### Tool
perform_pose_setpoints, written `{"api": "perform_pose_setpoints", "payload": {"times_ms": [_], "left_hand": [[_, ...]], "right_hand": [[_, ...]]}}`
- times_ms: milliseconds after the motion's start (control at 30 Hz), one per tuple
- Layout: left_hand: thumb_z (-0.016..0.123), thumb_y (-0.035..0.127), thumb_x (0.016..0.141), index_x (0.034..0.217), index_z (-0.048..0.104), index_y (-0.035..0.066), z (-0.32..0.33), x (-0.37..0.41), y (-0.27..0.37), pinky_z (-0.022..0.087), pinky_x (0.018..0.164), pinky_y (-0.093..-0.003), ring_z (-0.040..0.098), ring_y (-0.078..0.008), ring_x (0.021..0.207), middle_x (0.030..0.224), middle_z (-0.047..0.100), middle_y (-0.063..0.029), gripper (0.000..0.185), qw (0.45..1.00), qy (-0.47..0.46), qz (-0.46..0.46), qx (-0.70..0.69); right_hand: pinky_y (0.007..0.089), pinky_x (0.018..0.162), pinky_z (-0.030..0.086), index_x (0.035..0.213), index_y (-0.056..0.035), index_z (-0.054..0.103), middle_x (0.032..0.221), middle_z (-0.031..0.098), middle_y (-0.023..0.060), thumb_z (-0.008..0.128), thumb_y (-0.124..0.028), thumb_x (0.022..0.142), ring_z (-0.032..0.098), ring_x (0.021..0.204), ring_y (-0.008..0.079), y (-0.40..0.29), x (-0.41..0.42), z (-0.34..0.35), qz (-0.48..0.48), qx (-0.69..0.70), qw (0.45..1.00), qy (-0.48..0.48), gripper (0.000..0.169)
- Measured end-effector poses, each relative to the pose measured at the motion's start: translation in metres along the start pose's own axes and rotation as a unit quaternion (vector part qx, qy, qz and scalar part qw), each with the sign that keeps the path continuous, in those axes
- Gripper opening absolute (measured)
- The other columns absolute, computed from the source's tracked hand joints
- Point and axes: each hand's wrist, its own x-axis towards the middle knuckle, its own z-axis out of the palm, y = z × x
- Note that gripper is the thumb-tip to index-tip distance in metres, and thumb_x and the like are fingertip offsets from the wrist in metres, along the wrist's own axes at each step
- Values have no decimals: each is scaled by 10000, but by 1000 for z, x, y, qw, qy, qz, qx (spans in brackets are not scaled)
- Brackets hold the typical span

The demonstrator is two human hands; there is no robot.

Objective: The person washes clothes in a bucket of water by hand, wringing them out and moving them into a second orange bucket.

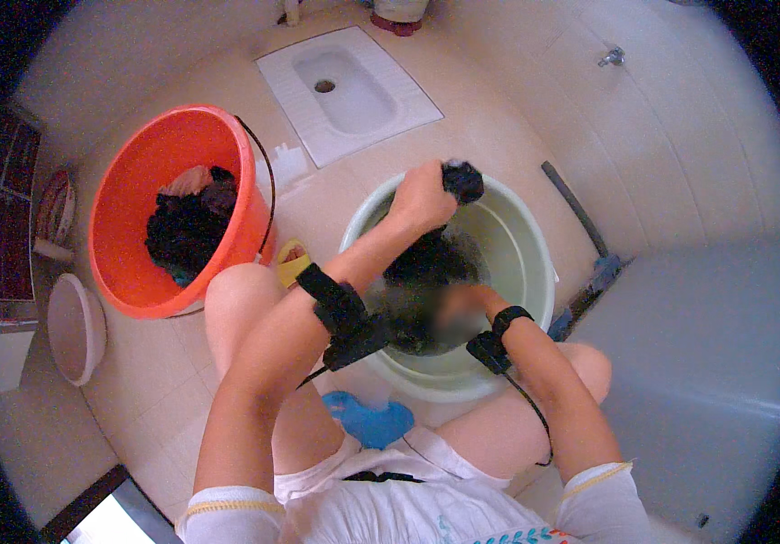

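Observation:
Before me stands a pale green plastic basin (529,272) with dark, wet-looking cloth (427,265) in it. My left hand (424,194) is raised over the basin's far side, fingers closed around a bunched part of black cloth (463,182) that sticks out of the fist. Low inside the basin, my right hand (461,309) is at the near part of the dark cloth. That hand is blurred, so its grip on the cloth is unclear. Black straps with small boxes and cables go round both wrists.
An orange bucket (118,224) with dark and pinkish clothes (189,224) leans at left. A squat toilet (342,88) is set in the floor ahead. A pale basin (77,330) stands far left, a grey panel (702,353) right. A blue plastic object (376,418) lies between my legs.

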Motion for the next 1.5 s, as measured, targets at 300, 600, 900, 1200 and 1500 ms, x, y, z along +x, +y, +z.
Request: {"api": "perform_pose_setpoints", "payload": {"times_ms": [300, 600, 900, 1200, 1500], "left_hand": [[512, 21, 627, 988, 403, 14, 18, -29, -57, 434, 678, -415, 504, -345, 823, 891, 502, -198, 377, 945, -106, 37, 308], [486, 77, 675, 962, 404, 30, -20, -29, -37, 450, 614, -381, 529, -300, 776, 841, 511, -155, 302, 911, -191, 98, 351], [509, 153, 683, 866, 467, 30, -27, -28, -44, 449, 558, -405, 550, -312, 665, 725, 543, -154, 225, 904, -235, 133, 332], [439, 342, 760, 975, 460, 59, 29, -14, -34, 446, 625, -399, 537, -312, 780, 875, 534, -176, 356, 978, -186, -29, 86], [225, 544, 781, 1011, 419, 38, 48, -21, -5, 419, 685, -440, 493, -283, 834, 936, 494, -115, 589, 686, -238, -271, -632]], "right_hand": [[294, 630, 419, 823, -87, 595, 889, 568, 88, 586, -278, 608, 534, 741, 169, 2, 21, 13, -147, -31, 989, -2, 289], [310, 600, 420, 708, -80, 584, 729, 562, 77, 596, -336, 584, 531, 663, 194, -21, 28, 17, -64, -125, 990, -19, 285], [308, 532, 418, 618, -60, 561, 557, 548, 67, 591, -376, 606, 527, 548, 184, -104, -40, -5, 22, -77, 996, -50, 318], [369, 581, 443, 714, -20, 577, 671, 558, 183, 567, -234, 548, 542, 607, 315, -84, -109, -82, -164, -172, 915, 326, 272], [354, 733, 385, 871, -23, 465, 847, 504, 158, 552, -140, 618, 484, 834, 292, -147, -188, -57, -279, 84, 832, 473, 291]]}}
